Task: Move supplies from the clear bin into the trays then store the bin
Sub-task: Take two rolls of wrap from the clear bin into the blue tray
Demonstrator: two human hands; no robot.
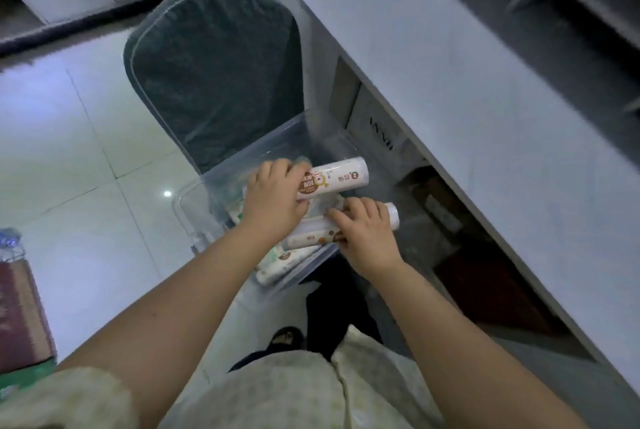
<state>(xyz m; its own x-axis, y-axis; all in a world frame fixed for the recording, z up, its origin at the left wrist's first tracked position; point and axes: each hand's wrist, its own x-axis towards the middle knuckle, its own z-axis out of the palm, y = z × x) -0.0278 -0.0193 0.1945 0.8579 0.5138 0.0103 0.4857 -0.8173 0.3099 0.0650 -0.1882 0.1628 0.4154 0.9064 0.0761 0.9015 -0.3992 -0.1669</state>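
We have both hands down in the clear bin (277,165), which sits on the chair (214,75) beside the desk (450,65). The left hand (273,196) is clenched on one white roll (332,176), the right hand (367,228) on a second roll (311,234) — more rolls lie beneath. No trays are in view. We should lift both straight up, clear of the rim, keeping each level. Both forearms reach forward and down, wrists bent, knuckles up.

Dim bluish light, floor glare (167,193), soft blur, warped edges
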